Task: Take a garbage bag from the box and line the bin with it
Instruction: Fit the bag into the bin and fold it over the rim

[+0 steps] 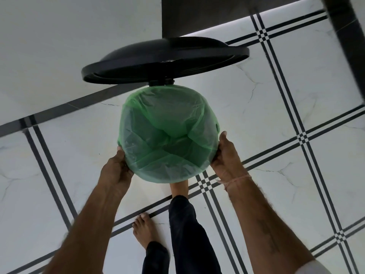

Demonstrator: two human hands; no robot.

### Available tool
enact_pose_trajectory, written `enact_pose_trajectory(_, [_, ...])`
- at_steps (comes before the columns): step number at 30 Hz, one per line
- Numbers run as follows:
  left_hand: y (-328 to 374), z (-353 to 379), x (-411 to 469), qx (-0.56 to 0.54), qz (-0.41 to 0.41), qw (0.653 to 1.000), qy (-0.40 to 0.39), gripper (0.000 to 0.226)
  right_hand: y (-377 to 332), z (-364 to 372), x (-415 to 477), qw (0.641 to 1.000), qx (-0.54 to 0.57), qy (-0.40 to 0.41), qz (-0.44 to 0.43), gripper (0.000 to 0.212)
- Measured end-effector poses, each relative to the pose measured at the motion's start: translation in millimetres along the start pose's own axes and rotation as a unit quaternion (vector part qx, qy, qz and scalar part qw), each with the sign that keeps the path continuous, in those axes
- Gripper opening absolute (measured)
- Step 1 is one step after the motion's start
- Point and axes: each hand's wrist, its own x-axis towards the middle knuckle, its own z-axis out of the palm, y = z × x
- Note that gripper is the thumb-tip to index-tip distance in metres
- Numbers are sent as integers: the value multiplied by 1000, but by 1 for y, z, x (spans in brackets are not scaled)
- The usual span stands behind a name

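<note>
A round bin stands on the tiled floor below me, and a translucent green garbage bag point(167, 135) lines its inside and folds over its rim. The bin's black lid point(164, 60) stands swung up behind it on its hinge. My left hand point(116, 169) presses against the bag-covered rim on the near left side. On the near right side my right hand point(227, 157) does the same, fingers wrapped on the rim. The bin's own wall is almost fully hidden by the bag. No box shows in view.
White marble floor tiles point(296, 95) with black stripe borders surround the bin. My bare left foot point(143, 230) stands just in front of it; the right foot reaches under the bin's near edge. Dark furniture point(197, 16) rises at the back, with a dark post point(347, 36) at far right.
</note>
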Motion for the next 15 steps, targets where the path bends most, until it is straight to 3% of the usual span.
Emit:
enact_pose_trajectory(7, [4,2,-1,16,-62,998,-28,31,-2,1,7,1000,-14,9,26,51])
enact_pose_trajectory(11, [4,3,0,-9,-60,998,20,18,-4,1,3,995,-54,79,-14,30])
enact_pose_trajectory(13, [2,2,3,19,-17,997,74,9,-4,8,1,982,-95,147,-76,17])
enact_pose_trajectory(15, [5,5,3,83,89,986,112,17,-6,16,7,948,-144,213,-187,5])
